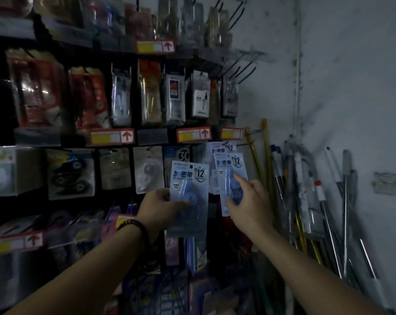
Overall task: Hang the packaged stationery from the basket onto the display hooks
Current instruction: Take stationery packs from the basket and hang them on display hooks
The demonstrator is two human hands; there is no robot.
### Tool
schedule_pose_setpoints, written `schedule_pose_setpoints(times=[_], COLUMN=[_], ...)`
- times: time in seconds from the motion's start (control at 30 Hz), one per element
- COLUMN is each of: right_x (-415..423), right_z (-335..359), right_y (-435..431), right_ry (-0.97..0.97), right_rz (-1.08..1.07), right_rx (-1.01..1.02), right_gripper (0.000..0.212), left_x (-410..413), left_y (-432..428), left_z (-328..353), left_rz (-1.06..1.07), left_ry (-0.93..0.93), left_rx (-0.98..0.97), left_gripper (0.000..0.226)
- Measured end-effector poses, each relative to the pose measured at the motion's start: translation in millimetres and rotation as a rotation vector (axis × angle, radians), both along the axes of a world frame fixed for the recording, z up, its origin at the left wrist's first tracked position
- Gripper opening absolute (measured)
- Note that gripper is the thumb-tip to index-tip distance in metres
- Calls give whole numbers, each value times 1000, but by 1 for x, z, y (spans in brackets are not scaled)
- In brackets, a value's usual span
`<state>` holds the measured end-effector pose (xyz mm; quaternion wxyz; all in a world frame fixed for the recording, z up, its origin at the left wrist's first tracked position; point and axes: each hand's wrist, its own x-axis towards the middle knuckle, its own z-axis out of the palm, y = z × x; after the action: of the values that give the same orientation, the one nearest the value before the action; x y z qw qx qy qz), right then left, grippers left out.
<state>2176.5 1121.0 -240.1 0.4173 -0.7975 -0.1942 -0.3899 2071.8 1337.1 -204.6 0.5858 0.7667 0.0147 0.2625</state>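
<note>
At rack (pixel 152 135): left fingers (pixel 183 203) pinch pack (pixel 190 178); right fingers (pixel 240 180) hold second pack (pixel 232 169)

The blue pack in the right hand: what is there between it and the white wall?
Head view: yellow poles lean nearest the blue pack in the right hand, then metal poles against the white wall.

Both packets (pixel 189 178) I'm gripping: glossy clear plastic over printed card. Poles (pixel 345 212) look shiny metal, wall's (pixel 351 87) rough and matt.
</note>
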Motion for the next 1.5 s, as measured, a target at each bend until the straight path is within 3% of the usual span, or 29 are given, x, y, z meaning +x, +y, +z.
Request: schedule_pose_setpoints(times=[0.5,1.0,1.1,1.17,1.23,1.33,1.5], right_x=[69,113,105,85,56,17,-7], right_z=[36,42,39,36,32,19,-1], right_y=[8,24,24,21,18,14,14], right_ry=[-94,76,62,-52,-159,-223,-141], right_rz=[-73,-38,-57,-48,-5,60,116], right_rx=[-65,-221,-169,-62,-23,-94,-164], right_gripper=[74,74,58,37,30,48,84], left_x=[35,48,45,44,43,41,40], left_y=[-4,-6,-11,-15,-20,-29,-46], left_z=[13,22,23,24,23,21,13], left_rz=[-25,-73,-72,-75,-81,-103,-153], left_ry=[24,2,3,-6,-19,-37,-67], left_rx=[9,-19,-29,-27,-28,-46,-106], left_gripper=[24,22,19,19,20,23,23])
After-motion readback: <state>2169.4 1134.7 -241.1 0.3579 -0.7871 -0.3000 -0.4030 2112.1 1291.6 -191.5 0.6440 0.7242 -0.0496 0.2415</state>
